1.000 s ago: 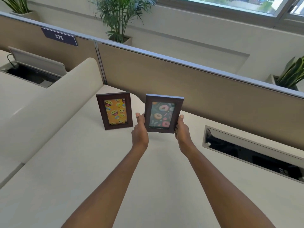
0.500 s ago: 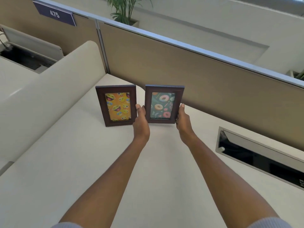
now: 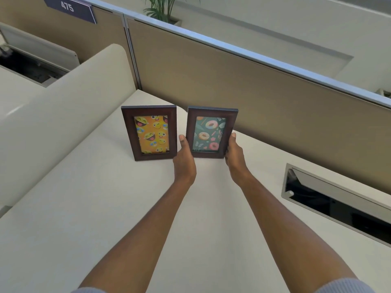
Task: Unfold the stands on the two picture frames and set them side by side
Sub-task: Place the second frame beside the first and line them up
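While a second ago the dark brown wooden picture frame with the doughnut print on green (image 3: 211,132) was held up off the surface and well apart from its partner, it now sits low, just beside the dark brown wooden picture frame with the yellow smiley print (image 3: 150,133), a narrow gap between them; whether its bottom edge already touches the pale cream desk top (image 3: 84,208) cannot be told; the smiley frame stands upright by itself, so its stand seems to be unfolded, though neither stand is visible from the front; the person's left hand (image 3: 184,159) clasps the doughnut frame's left edge, thumb up along the moulding, and the right hand (image 3: 234,157) clasps its right edge likewise, so both hands pinch this one frame between them; the task looks nearly done, with only the release left; both frames are rectangular, with stepped matte mouldings and glossy prints; the desk looks smooth and faintly grained; behind them rises a tan fabric partition with a silver metal rail (image 3: 275,92)
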Demonstrator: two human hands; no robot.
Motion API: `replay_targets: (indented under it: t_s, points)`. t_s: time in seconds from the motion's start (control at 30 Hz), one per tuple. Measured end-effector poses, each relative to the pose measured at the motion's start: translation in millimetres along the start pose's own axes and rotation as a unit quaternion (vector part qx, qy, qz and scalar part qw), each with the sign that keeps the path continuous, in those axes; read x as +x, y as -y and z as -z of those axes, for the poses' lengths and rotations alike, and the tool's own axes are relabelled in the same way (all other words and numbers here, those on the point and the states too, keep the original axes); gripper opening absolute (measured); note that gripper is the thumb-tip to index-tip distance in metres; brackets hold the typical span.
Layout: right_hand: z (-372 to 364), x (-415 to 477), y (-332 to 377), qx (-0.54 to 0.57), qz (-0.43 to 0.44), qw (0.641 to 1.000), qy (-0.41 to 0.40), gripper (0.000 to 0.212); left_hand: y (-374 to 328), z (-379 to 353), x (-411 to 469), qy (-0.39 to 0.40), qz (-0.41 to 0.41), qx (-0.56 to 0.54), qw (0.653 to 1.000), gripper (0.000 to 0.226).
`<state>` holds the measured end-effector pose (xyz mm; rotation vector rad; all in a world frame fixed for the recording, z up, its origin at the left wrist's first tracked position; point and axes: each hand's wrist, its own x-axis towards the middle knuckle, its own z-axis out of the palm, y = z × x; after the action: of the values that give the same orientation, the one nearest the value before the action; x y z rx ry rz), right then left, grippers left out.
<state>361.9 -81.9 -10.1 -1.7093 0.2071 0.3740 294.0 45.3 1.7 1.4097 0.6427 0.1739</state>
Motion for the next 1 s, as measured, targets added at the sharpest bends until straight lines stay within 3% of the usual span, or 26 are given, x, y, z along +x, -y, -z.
replay_targets:
  t_s: [0.13, 0.33, 0.5, 0.67, 0.77, 1.0]
  points:
    - [-2, -1, 0, -0.004, 0.003, 1.000, 0.004, 0.072, 8, 0, 3, -0.013, -0.010, 0.013, 1.000, 0.079]
    - [-2, -11, -14, -0.049, 0.015, 0.999, -0.002, 0.063, 16, 0, -1, 0.001, 0.014, 0.045, 0.999, 0.085]
    - [-1, -13, -18, -0.114, 0.039, 0.993, -0.009, 0.055, 29, 2, -8, -0.012, -0.037, 0.152, 0.988, 0.079]
    - [-1, -11, -21, -0.147, 0.049, 0.988, -0.002, 0.047, 36, 8, -19, -0.063, -0.095, 0.305, 0.945, 0.055]
    - [-1, -11, -22, -0.172, 0.044, 0.984, 0.005, 0.050, 41, 17, -22, -0.077, -0.069, 0.389, 0.916, 0.057]
    - [-2, -11, -22, -0.215, 0.041, 0.976, 0.005, 0.055, 53, 26, -17, -0.004, -0.079, 0.591, 0.803, 0.077]
